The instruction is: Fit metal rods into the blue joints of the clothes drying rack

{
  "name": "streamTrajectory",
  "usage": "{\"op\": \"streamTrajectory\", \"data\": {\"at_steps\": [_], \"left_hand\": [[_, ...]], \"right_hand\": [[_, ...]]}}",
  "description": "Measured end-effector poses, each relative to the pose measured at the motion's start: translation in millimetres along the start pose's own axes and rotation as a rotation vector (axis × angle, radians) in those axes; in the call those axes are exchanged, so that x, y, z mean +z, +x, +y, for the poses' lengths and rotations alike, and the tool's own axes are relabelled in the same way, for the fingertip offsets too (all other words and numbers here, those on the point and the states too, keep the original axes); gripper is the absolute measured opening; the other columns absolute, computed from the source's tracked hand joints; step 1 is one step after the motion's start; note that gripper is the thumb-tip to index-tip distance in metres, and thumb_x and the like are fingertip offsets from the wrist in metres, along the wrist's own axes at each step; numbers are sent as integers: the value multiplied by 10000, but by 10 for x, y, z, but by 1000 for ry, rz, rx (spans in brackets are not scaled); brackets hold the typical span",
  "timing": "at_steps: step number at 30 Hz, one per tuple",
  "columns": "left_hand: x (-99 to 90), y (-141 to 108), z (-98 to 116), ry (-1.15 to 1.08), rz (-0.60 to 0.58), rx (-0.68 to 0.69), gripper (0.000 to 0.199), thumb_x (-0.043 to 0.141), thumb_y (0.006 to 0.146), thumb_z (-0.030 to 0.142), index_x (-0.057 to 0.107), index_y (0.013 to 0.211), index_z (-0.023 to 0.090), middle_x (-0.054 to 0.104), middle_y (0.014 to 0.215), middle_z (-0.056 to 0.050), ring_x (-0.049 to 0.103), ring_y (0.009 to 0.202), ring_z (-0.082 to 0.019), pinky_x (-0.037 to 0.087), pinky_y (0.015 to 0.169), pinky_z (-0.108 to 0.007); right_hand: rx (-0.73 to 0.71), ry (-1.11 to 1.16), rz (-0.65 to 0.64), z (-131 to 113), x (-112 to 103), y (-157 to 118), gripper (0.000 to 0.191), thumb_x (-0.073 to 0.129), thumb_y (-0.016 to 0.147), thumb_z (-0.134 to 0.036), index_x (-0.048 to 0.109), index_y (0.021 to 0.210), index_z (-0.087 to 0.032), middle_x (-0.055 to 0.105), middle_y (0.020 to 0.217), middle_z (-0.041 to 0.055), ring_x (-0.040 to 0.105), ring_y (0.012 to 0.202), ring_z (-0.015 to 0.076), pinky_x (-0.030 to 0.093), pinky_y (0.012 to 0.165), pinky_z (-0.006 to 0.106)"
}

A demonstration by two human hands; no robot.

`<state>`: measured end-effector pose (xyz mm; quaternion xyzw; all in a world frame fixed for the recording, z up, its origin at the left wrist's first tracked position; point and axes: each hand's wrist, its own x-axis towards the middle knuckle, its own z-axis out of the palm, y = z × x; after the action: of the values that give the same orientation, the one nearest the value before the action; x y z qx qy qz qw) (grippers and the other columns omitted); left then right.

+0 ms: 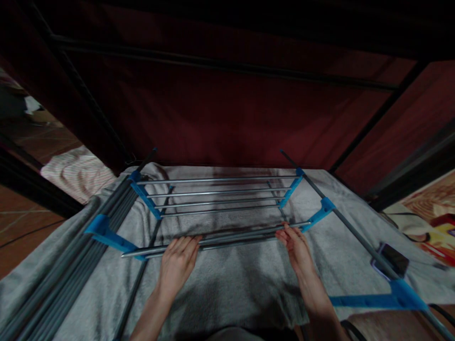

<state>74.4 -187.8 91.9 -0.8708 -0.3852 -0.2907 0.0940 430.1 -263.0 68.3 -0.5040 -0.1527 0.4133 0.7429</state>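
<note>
Before me lies a partly assembled rack of thin grey metal tubes and blue plastic connectors. My left hand (180, 258) is closed over a metal tube (234, 235) in the nearer row, close to the left blue bracket (119, 242). The tube's left end sticks out past that bracket. My right hand (294, 240) has its fingers closed around the same tube, near the right blue bracket (318, 215); its fingertips are partly hidden. Another tube runs just below it. Farther back, several crossbars (220, 192) span two blue brackets.
A bundle of loose grey tubes (71, 279) lies along the left. A phone (391, 259) rests beside the right pole, above another blue bracket (369, 301). Grey blanket (231, 284) covers the surface; a dark red panel (231, 113) stands behind. Striped cloth (78, 173) lies at left.
</note>
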Motion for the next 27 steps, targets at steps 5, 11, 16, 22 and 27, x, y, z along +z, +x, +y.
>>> {"op": "streamTrajectory", "data": {"at_steps": [5,11,16,22,27], "left_hand": [[-13,25,9,-7,24,-2,290,431,1019,231,712,1081,191,729,833,-45,667,773,-207,472,749,-354],[-13,37,10,5,48,23,266,430,1036,229,686,1087,177,726,840,-35,658,761,-198,456,745,-347],[-37,43,12,0,51,16,264,435,1035,240,685,1098,184,722,842,-39,655,770,-203,456,749,-347],[-104,85,35,-3,70,26,243,454,1031,229,676,1109,169,720,856,-38,647,780,-200,449,759,-348],[-135,106,51,12,89,47,224,471,1026,210,673,1107,160,725,877,-42,642,788,-196,442,763,-341]], "right_hand": [[-8,11,6,-35,27,9,244,904,656,-380,704,735,-263,744,800,-19,698,696,165,611,779,349],[-21,33,10,-69,51,16,271,924,629,-384,700,720,-259,750,853,-28,692,696,143,606,755,322],[-28,9,-1,-79,50,14,272,916,642,-401,699,722,-258,751,868,-24,691,708,144,603,766,329],[-12,15,5,-103,59,9,262,914,641,-393,713,742,-257,756,873,-14,687,703,141,603,731,301],[-12,40,5,-146,73,16,281,924,622,-384,719,757,-248,761,883,-12,688,684,129,606,714,281]]}}
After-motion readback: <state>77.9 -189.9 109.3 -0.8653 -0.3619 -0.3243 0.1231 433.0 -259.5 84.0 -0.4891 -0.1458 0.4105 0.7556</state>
